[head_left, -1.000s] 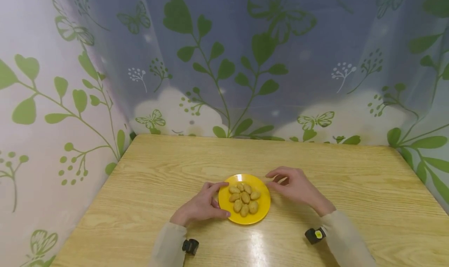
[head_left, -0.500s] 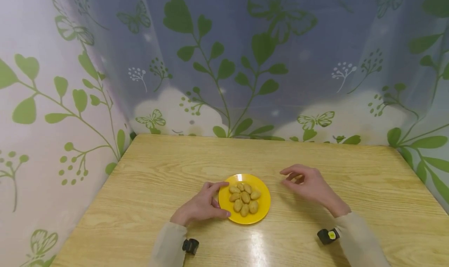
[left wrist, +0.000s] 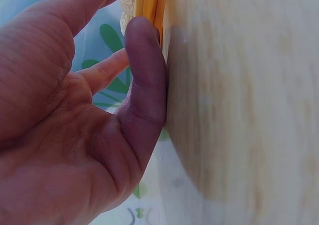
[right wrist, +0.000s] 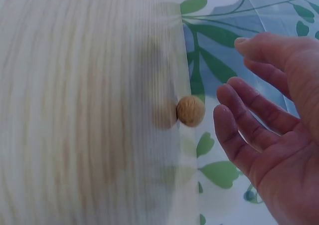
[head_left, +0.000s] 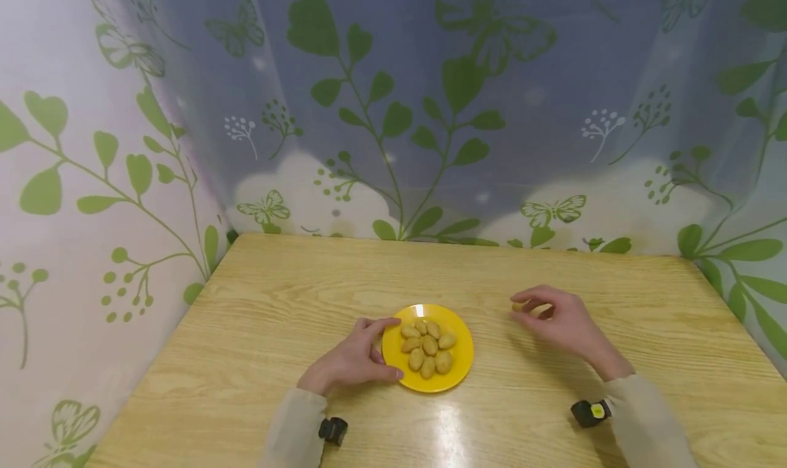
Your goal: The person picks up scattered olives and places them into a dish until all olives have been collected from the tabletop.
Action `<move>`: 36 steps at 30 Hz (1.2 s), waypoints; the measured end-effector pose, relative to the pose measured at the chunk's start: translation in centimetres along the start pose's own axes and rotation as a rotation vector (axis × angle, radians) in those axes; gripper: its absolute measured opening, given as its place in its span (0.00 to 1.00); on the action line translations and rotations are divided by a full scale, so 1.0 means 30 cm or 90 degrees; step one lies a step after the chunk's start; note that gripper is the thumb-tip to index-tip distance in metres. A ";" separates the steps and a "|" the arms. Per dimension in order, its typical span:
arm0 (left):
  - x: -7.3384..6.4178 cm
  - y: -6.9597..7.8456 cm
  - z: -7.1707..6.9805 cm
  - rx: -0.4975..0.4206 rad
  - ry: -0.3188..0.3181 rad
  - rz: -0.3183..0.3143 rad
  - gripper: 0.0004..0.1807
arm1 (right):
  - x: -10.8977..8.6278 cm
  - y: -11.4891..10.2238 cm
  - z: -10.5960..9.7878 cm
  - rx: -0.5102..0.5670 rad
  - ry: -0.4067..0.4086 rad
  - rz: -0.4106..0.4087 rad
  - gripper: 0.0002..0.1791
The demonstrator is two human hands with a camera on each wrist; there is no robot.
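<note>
A round yellow plate (head_left: 456, 372) stands on the wooden table and bears several walnuts (head_left: 429, 346) in a loose cluster. My left hand (head_left: 353, 359) holds the plate's left side, thumb at the near rim and index finger at the far rim. Seen edge-on in the left wrist view, the plate (left wrist: 148, 5) shows as an orange band beside my fingers. To the right of it, my right hand (head_left: 562, 321) hovers low with fingers bent loosely. A single walnut (right wrist: 191, 111) lies on the table just beyond its fingertips, with a gap between them in the right wrist view.
The light wood-grain table (head_left: 295, 277) reaches back to a curtain (head_left: 541, 126) printed with green leaves and butterflies. A similar pale curtain (head_left: 74, 249) hangs along the left side. Black wrist cameras sit on both sleeves.
My right hand has moved rightward, away from the plate, and a walnut now shows at its fingertips. The left hand and the plate have stayed in place.
</note>
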State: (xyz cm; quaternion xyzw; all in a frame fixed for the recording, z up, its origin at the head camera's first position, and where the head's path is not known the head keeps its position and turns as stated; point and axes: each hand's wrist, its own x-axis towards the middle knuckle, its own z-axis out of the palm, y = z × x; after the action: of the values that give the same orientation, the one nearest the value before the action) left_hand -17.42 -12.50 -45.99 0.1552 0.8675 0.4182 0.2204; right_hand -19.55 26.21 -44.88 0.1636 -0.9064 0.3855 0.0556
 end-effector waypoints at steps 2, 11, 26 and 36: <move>0.000 0.000 0.000 0.000 -0.001 -0.001 0.47 | -0.003 0.009 -0.007 -0.001 0.006 0.001 0.12; 0.001 0.000 0.001 0.004 0.000 -0.006 0.47 | -0.003 0.063 -0.026 -0.019 0.028 0.007 0.12; 0.004 -0.001 0.001 0.002 -0.002 -0.002 0.47 | 0.011 0.125 -0.037 -0.072 -0.009 0.015 0.14; 0.003 -0.003 0.000 0.009 -0.001 0.003 0.47 | 0.043 0.132 -0.045 -0.102 -0.065 0.030 0.19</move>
State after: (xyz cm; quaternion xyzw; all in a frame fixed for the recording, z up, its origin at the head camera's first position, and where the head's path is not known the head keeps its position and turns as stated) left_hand -17.50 -12.52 -46.09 0.1588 0.8698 0.4125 0.2191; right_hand -22.14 29.41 -46.35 0.1570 -0.9395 0.3040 0.0129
